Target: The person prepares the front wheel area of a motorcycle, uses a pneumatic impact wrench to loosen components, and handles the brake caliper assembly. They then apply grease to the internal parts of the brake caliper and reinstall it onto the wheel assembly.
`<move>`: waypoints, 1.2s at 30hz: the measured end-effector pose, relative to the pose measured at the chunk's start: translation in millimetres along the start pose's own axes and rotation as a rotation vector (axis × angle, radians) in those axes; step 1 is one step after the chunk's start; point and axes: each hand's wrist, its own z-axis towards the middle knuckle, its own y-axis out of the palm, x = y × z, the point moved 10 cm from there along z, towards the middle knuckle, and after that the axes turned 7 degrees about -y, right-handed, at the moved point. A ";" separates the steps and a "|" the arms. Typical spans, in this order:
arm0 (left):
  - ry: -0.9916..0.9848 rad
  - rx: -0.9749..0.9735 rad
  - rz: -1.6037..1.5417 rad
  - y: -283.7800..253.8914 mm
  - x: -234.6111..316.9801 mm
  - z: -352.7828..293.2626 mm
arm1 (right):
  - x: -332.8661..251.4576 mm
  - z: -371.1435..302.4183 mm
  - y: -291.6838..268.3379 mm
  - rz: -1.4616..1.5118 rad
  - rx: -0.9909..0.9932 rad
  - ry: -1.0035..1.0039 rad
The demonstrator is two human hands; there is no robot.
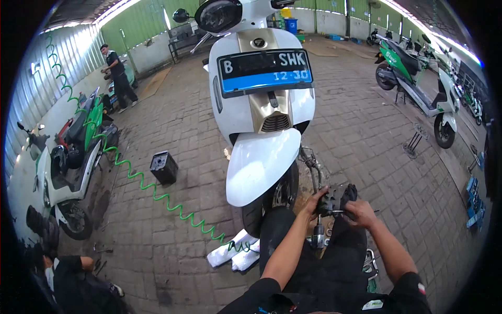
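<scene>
Over my lap, my left hand [312, 203] is closed round the left side of a dark brake caliper [330, 200]. A hose [315, 170] runs down to it from beside the front wheel. My right hand [361, 213] grips a thin metal rod-like tool [339, 212], whose shaft reaches the caliper's lower edge. Its exact kind is hard to tell. The white scooter [264, 167] stands right in front of me, with its front wheel [285, 193] close to my left knee. Below the caliper is a metal tool [318, 236], partly hidden between my legs.
White cloths [230, 255] lie by the wheel, where a green coiled hose [157, 194] ends. A black box [164, 167] stands on the paving to the left. Other scooters [413, 78] are parked on both sides. One person [119, 73] stands far left; another [78, 280] is low at near left.
</scene>
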 end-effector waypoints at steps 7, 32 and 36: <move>-0.052 0.175 0.276 -20.5 18.9 -18.1 | 107.4 31.9 -16.6 -0.051 0.023 0.697; 0.089 0.379 0.470 -49.5 18.6 17.6 | 34.8 -71.8 120.6 1.038 -0.790 0.775; 0.118 0.410 0.457 -36.6 19.5 19.8 | 108.7 -63.4 111.6 0.962 -0.402 0.928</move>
